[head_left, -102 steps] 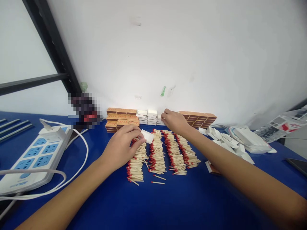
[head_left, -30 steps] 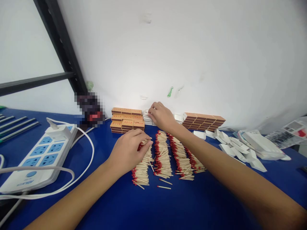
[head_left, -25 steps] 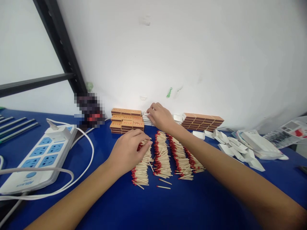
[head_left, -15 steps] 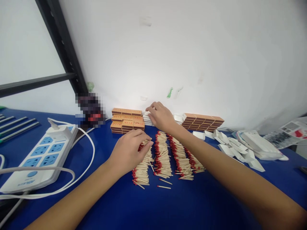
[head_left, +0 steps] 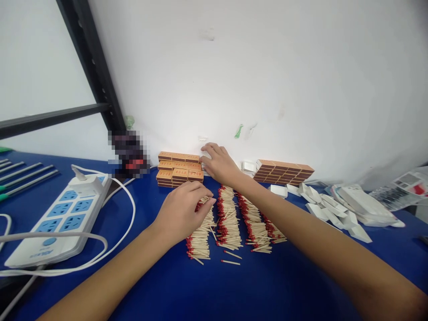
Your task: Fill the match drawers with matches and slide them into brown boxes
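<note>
The left hand [head_left: 182, 211] hangs palm down over the leftmost row of matches [head_left: 229, 218]. Its thumb and forefinger are brought close at the tips, with a gap behind them through which red heads show; whether a match is pinched there, one cannot tell. The right hand [head_left: 222, 167] is at the back by the wall [head_left: 174, 80], beside the right end of the orange boxes [head_left: 180, 174]. Its fingers are bent and parted, the forefinger lifted apart from the thumb, and it covers most of the white trays behind it, so contact with them is unclear.

The matches lie in four rows on the blue worktop [head_left: 214, 294], heads to the left. Narrow blue lanes divide the rows, the widest between the second and third. The right forearm crosses above the far ends of the two right rows. Two loose matches [head_left: 230, 262] lie just in front of the second row, and from there the blue surface runs on between the forearms towards the person.

On the right, the brown stack [head_left: 284, 170] stands close to the wall, with a tray pile [head_left: 331, 207] in front. On the left, a power strip [head_left: 60, 218] and its looped cord [head_left: 133, 205] border the left forearm's room.
</note>
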{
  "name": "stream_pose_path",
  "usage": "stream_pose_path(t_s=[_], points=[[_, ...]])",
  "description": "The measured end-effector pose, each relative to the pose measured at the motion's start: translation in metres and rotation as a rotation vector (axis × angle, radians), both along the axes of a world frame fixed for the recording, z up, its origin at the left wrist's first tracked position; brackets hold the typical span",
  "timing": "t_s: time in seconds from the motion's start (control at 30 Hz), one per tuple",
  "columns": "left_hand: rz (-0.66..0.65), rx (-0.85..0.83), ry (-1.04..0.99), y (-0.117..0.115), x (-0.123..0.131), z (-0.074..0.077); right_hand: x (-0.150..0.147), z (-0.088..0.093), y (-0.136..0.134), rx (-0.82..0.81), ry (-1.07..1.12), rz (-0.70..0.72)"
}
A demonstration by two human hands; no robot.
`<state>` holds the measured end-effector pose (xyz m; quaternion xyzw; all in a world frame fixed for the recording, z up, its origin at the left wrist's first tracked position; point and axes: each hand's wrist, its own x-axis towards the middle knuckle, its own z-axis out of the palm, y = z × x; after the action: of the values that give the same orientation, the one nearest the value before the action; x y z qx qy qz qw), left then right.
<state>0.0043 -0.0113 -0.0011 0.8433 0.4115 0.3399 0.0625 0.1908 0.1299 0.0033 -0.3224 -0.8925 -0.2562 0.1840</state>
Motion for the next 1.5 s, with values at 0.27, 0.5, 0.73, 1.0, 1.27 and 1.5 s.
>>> stream_pose_path(t_s=[0.27,0.5,0.73,1.0,1.27,1.5], points=[[0.007,-0.026,0.002,-0.001,0.0,0.001,0.0,-0.005,0.007,0.018,-0.026,-0.012],[0.004,-0.01,0.001,0.0,0.0,0.0,0.019,0.009,-0.006,-0.021,0.084,0.072],[-0.009,0.004,0.004,0.001,0.0,0.0,0.083,0.041,-0.041,0.033,0.35,0.008],[-0.02,0.01,0.0,0.002,-0.002,-0.002,0.146,0.02,-0.096,-0.075,0.418,-0.134],[-0.022,0.164,0.012,0.001,0.002,-0.002,0.216,0.004,-0.109,-0.27,0.415,-0.417],[-0.021,0.208,0.022,0.001,0.003,0.0,0.231,-0.028,-0.093,-0.335,0.285,-0.377]])
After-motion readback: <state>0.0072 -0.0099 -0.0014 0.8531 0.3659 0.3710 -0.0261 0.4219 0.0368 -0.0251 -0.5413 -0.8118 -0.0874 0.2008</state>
